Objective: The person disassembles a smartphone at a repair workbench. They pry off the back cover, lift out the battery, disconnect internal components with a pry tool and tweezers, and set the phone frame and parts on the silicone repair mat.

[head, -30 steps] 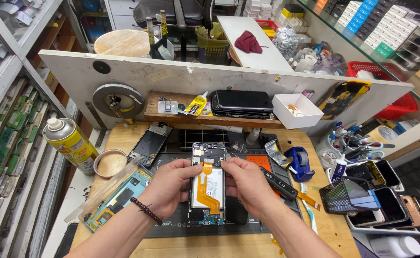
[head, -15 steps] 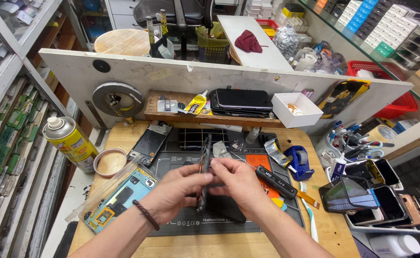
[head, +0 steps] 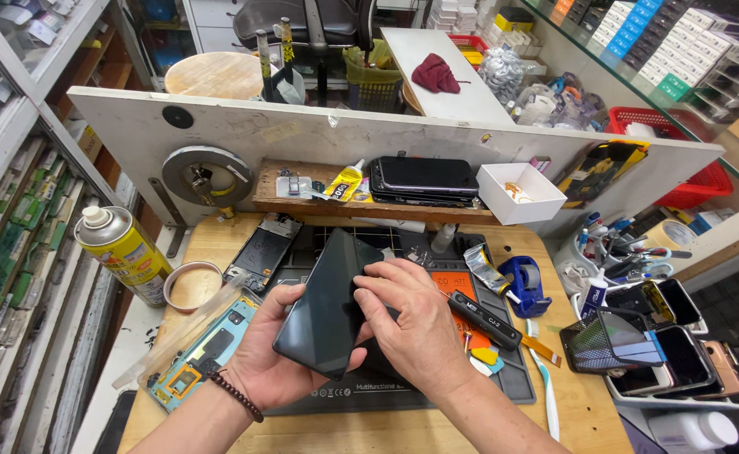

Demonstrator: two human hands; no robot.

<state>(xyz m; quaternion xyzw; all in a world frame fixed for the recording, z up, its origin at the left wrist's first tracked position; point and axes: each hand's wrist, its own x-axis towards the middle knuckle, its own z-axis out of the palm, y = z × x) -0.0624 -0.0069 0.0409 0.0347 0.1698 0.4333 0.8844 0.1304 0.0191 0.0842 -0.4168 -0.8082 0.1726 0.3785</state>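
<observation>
Left hand (head: pixel 272 357) cradles phone (head: pixel 327 307) (screen up); right hand (head: pixel 411 324) grips its edge.

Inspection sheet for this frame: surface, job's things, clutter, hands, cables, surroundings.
Surface: wooden bench with a dark work mat.
Job's things: dark phone, glass side up, tilted, held over the mat.
Clutter: spray can, tape roll, opened phone, black driver, blue tape dispenser, white box, glue tube.
Hands: left hand cradles the phone from below; right hand presses on its right edge.
Cables: orange flex strip on the mat's edge.
Surroundings: tray of phones at right, parts shelves at left, stool behind the partition.
</observation>
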